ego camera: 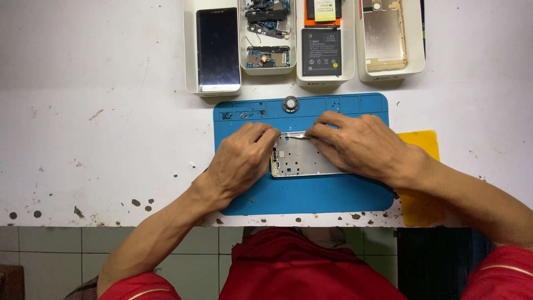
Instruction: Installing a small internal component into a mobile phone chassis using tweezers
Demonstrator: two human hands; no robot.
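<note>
Here, both hands work a bare silver phone frame (298, 161) lying at the centre of a blue repair mat (311, 194): the left hand (239, 164) pinches its near-left edge, the right hand (361, 145) pinches a thin metal tool (296, 135) along its top edge. Seemingly mid-disassembly, the step demands a steady frame and light prying; white parts trays (325, 78) sit beyond the mat.
</note>
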